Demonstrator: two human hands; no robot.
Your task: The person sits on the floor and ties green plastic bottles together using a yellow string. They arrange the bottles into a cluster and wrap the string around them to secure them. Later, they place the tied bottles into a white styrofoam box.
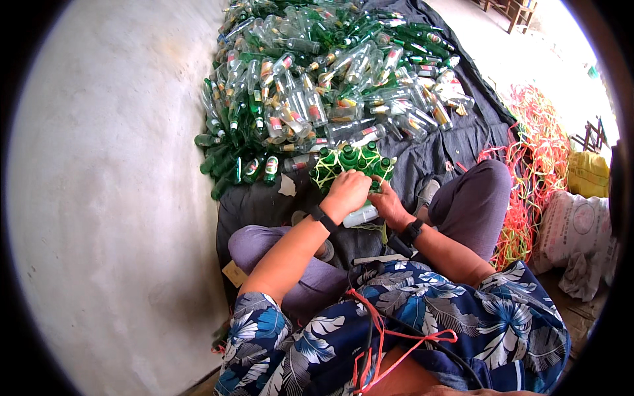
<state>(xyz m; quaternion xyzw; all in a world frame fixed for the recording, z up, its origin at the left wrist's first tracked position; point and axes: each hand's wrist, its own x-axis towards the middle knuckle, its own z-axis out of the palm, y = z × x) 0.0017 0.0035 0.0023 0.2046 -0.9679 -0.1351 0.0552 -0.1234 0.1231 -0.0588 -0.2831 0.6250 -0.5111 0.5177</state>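
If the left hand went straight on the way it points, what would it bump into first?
Most likely the strapped bundle of green bottles, right at the left hand; whether they already touch is hard to tell.

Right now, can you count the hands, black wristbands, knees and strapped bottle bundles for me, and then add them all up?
Hands: 2, the left hand and the right hand
Black wristbands: 2
Knees in purple-grey trousers: 2
Strapped bundle of green bottles: 1
Total: 7
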